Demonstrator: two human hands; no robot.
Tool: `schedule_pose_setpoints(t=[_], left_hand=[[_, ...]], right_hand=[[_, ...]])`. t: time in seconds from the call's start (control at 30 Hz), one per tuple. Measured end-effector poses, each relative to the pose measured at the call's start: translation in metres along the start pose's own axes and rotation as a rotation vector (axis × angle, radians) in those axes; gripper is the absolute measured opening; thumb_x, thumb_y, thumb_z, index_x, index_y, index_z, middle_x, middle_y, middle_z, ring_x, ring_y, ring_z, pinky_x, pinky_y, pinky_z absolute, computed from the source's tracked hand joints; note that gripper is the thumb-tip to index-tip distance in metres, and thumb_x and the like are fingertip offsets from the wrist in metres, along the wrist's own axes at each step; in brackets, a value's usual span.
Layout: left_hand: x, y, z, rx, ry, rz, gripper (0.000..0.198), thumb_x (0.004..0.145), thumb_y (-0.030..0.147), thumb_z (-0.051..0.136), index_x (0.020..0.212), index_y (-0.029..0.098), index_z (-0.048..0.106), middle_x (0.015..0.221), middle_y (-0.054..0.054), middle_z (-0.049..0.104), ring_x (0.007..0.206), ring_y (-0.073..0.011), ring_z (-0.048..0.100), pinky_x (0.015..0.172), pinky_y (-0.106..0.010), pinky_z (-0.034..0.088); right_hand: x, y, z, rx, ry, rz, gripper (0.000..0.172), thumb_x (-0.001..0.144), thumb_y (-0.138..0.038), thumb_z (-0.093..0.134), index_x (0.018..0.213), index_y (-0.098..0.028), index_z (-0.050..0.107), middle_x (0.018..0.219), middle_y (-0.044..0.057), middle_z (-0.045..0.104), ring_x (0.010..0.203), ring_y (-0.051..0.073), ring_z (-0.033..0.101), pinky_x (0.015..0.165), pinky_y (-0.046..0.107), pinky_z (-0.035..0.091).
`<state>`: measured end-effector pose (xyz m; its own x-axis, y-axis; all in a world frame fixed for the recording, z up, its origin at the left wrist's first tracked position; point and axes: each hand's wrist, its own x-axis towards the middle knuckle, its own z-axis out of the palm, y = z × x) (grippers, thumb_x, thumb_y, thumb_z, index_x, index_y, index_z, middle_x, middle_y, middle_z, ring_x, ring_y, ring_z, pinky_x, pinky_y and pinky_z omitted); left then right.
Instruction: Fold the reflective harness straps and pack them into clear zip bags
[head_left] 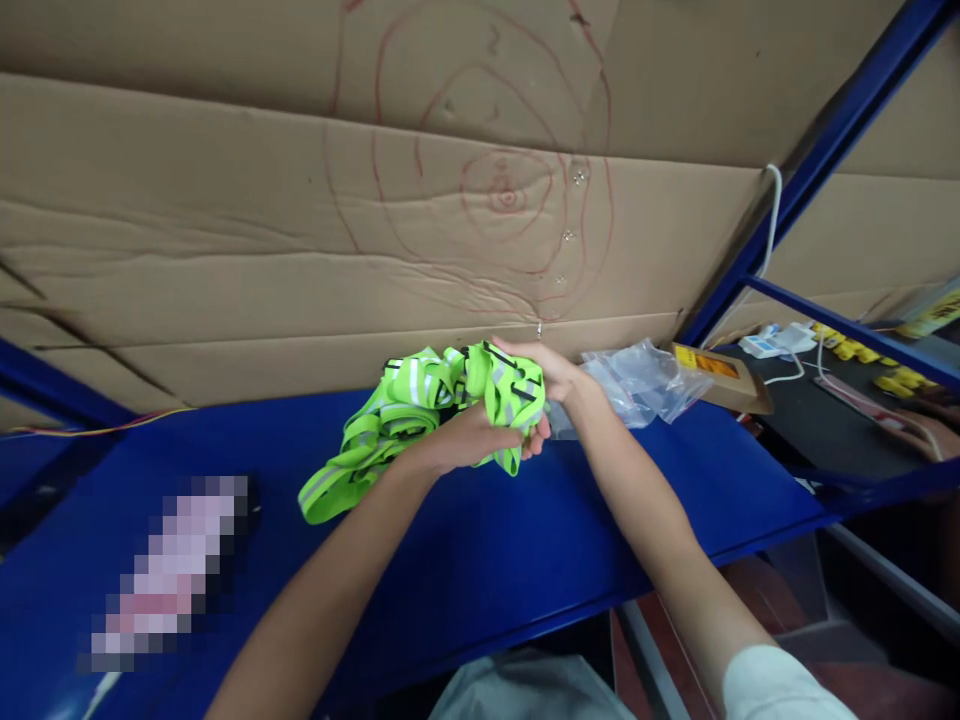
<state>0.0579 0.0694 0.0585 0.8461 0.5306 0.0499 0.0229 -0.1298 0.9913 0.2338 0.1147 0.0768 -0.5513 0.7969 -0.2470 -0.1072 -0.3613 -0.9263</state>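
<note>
A bundle of neon green reflective straps (517,385) with grey stripes and black buckle pieces is between my two hands above the blue table (525,555). More of the green straps (375,445) lie to the left in a loose heap, with one loop reaching toward the front left. My left hand (476,440) is closed on the near side of the bundle, its thumb across the front. On the right end, my right hand (551,372) grips the bundle from behind. Some of its fingers are hidden by the straps.
Clear plastic bags (645,380) and an open cardboard box (724,375) sit at the back right. A pixelated object (172,570) lies at left. Behind stands cardboard (262,300) with red rings. Beyond a blue frame (817,140), another person's hand (919,430) shows near yellow items (847,345).
</note>
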Motion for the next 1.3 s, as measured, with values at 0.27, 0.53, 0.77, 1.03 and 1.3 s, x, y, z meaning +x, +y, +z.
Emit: schedule_pose_setpoints(t=[0.27,0.53,0.77,1.03,1.3], left_hand=[[-0.01,0.003,-0.025,0.051,-0.103,-0.092,0.034,0.085,0.042,0.076,0.109,0.019,0.077,0.099,-0.009,0.076,0.086,-0.0204,0.07,0.078,-0.029,0.055],[-0.019,0.018,-0.023,0.027,-0.06,-0.074,0.023,0.082,0.035,0.078,0.099,0.019,0.08,0.099,-0.01,0.079,0.095,-0.0256,0.075,0.087,-0.035,0.058],[-0.012,0.013,-0.017,-0.039,0.146,0.024,0.016,0.075,0.031,0.08,0.077,0.015,0.075,0.077,-0.007,0.071,0.073,-0.0201,0.066,0.074,-0.032,0.053],[-0.02,0.029,-0.015,0.073,-0.076,-0.035,0.016,0.08,0.029,0.072,0.091,0.017,0.073,0.079,-0.003,0.072,0.076,-0.0181,0.067,0.075,-0.03,0.054],[-0.013,0.017,-0.026,0.075,0.329,-0.138,0.038,0.078,0.052,0.078,0.078,0.015,0.072,0.074,-0.007,0.072,0.067,-0.018,0.065,0.065,-0.028,0.052]], right_hand=[[-0.015,-0.008,0.01,-0.078,-0.019,-0.224,0.036,0.082,-0.051,0.079,0.096,-0.019,0.073,0.092,0.004,0.079,0.076,0.017,0.073,0.069,0.026,0.06],[-0.021,-0.014,0.025,-0.704,0.411,-0.688,0.037,0.086,-0.055,0.072,0.091,-0.019,0.071,0.083,0.001,0.071,0.074,0.014,0.063,0.069,0.025,0.049],[-0.05,-0.02,0.038,-1.017,0.268,-0.752,0.05,0.097,-0.061,0.054,0.131,-0.026,0.068,0.133,0.005,0.07,0.126,0.026,0.064,0.107,0.04,0.049],[-0.046,-0.013,0.05,-1.119,0.233,-0.671,0.079,0.072,-0.047,0.087,0.143,-0.032,0.057,0.137,0.001,0.067,0.12,0.028,0.067,0.102,0.04,0.053],[-0.033,-0.01,0.047,-0.99,0.572,-0.715,0.061,0.072,-0.055,0.083,0.12,-0.022,0.069,0.11,0.005,0.076,0.101,0.026,0.068,0.092,0.037,0.051]])
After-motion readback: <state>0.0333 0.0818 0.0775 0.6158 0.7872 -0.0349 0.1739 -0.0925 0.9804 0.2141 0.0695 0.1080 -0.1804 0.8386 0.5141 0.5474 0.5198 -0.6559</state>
